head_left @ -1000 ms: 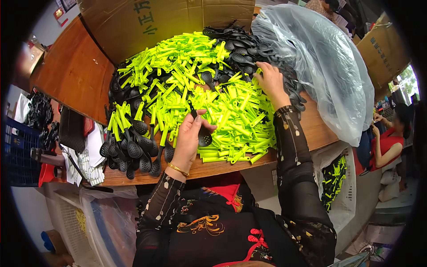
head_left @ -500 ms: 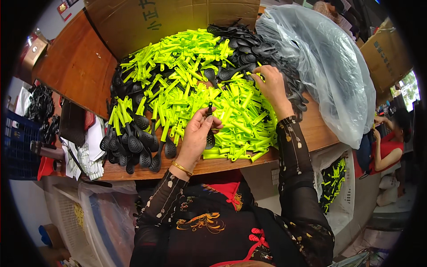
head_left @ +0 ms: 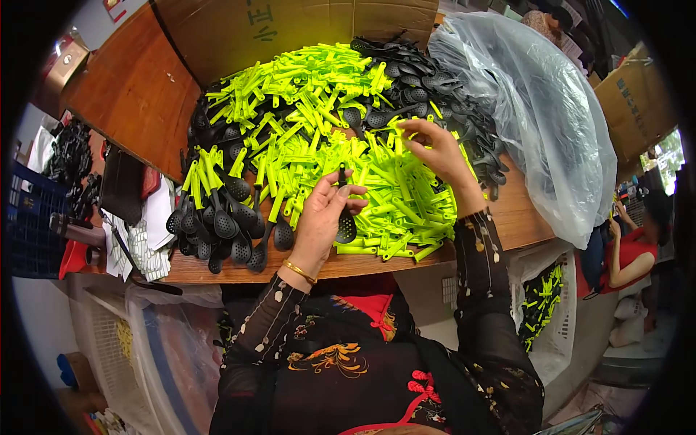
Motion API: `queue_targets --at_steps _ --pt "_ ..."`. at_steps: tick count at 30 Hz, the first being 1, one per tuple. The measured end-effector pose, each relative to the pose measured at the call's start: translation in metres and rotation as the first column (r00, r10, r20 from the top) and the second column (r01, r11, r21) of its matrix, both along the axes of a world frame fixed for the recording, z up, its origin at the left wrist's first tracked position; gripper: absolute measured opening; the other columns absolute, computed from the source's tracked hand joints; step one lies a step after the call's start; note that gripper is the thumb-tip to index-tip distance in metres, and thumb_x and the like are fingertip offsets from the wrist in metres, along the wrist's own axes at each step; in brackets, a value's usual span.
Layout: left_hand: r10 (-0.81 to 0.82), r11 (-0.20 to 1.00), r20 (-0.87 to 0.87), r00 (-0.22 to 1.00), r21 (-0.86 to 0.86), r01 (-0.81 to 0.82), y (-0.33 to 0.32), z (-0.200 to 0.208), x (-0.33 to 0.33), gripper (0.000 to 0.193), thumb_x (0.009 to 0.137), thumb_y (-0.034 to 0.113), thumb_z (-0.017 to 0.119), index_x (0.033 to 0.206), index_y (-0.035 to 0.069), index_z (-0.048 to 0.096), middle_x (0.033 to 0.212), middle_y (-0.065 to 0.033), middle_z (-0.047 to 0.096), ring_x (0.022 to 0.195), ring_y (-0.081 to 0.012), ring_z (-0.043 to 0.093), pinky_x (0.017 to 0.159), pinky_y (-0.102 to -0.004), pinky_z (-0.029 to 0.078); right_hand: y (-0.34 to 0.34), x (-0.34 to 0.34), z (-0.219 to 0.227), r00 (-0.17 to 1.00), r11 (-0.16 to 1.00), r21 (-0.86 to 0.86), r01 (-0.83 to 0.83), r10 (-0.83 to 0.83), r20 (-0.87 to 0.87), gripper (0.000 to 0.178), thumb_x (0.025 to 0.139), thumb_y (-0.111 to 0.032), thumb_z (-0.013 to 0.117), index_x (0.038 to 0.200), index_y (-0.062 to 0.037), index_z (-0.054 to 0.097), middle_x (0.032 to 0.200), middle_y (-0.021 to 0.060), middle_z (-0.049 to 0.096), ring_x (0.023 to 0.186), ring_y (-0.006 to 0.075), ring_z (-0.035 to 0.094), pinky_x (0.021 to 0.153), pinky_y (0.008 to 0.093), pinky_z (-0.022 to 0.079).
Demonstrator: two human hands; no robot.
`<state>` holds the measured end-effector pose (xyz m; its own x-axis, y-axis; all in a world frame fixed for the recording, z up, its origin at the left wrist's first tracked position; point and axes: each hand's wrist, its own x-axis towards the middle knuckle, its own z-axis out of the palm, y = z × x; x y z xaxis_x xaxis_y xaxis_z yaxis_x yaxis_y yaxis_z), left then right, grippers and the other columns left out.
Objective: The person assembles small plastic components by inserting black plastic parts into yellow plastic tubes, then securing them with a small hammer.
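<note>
My left hand (head_left: pixel 317 221) is closed around the stem of a small black slotted spoon (head_left: pixel 346 228), its perforated bowl hanging down beside the fingers. To the right, my right hand (head_left: pixel 440 154) is over the pile of lime-green handles (head_left: pixel 395 192), its thumb and forefinger pinched at the end of a green handle (head_left: pixel 388 126). The fingers partly hide that end. At the table's left front lies a cluster of black slotted spoons with green handles (head_left: pixel 225 223) fitted on them. Loose black spoon heads (head_left: pixel 417 94) are heaped behind and right of my right hand.
A cardboard sheet (head_left: pixel 312 22) stands behind the heap on the wooden table (head_left: pixel 518 217). Clear plastic sheeting (head_left: pixel 544 123) covers the right side. Papers (head_left: pixel 156 239) lie at the left. A white basket (head_left: pixel 565 319) holds green and black pieces below right. Another person (head_left: pixel 631 246) sits at far right.
My right hand has moved left over the pile, a green handle now showing at its fingertips. My left hand keeps hold of the slotted spoon. The whole view has shifted slightly.
</note>
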<state>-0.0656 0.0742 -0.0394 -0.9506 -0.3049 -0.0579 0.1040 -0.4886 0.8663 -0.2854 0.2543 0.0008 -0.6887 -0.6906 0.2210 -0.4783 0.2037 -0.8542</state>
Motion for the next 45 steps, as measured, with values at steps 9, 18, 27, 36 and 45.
queue_targets --at_steps 9,18,27,36,45 --pt "-0.114 0.992 -0.123 0.986 0.048 0.121 0.012 0.014 -0.003 0.043 0.111 0.018 0.055 0.149 0.001 0.043 0.118 -0.0113 0.073 0.100 -0.0175 0.074 0.088 -0.0272 0.056 -0.027 0.092 0.000 0.792 0.909 -0.413 -0.060 0.295 0.534 0.051 0.099 -0.001 0.068 0.148 0.0000 0.054 0.134 0.0086 0.066 0.117 0.0145 0.065 0.095 0.0299 0.056" --pt "-0.068 0.978 -0.132 0.989 -0.205 0.040 0.016 0.026 0.008 0.048 0.109 0.006 0.054 0.154 0.002 0.038 0.114 -0.0143 0.075 0.099 -0.0177 0.073 0.088 -0.0289 0.058 -0.033 0.098 0.010 0.888 0.896 -0.443 -0.028 0.225 0.400 0.043 0.095 0.002 0.071 0.136 -0.0010 0.057 0.122 0.0073 0.069 0.109 0.0135 0.068 0.095 0.0274 0.055" --pt "-0.062 0.902 -0.025 0.998 -0.429 0.045 0.012 0.027 0.012 0.048 0.109 0.006 0.052 0.155 0.002 0.038 0.114 -0.0124 0.076 0.099 -0.0150 0.072 0.086 -0.0267 0.056 -0.020 0.099 0.027 0.920 0.923 -0.335 -0.188 0.285 0.269 0.041 0.103 0.004 0.058 0.143 -0.0058 0.062 0.125 0.0088 0.071 0.109 0.0135 0.068 0.098 0.0286 0.054" --pt "-0.046 0.902 -0.013 0.999 -0.430 0.036 0.013 0.023 0.013 0.040 0.110 0.008 0.053 0.149 0.001 0.046 0.111 -0.0117 0.077 0.093 -0.0136 0.073 0.084 -0.0261 0.056 -0.025 0.095 0.032 0.970 0.956 -0.239 -0.171 0.206 0.129 0.032 0.108 -0.004 0.053 0.139 -0.0005 0.057 0.108 0.0092 0.073 0.103 0.0141 0.069 0.091 0.0293 0.055" --pt "0.004 0.817 -0.007 1.000 -0.576 -0.007 0.018 0.014 0.015 0.030 0.108 0.006 0.054 0.137 -0.003 0.053 0.102 -0.0124 0.078 0.086 -0.0144 0.075 0.076 -0.0265 0.059 -0.027 0.097 0.025 0.911 0.957 -0.262 -0.127 0.217 0.352 0.033 0.110 -0.012 0.052 0.140 -0.0007 0.057 0.108 0.0071 0.068 0.087 0.0124 0.066 0.082 0.0258 0.053"
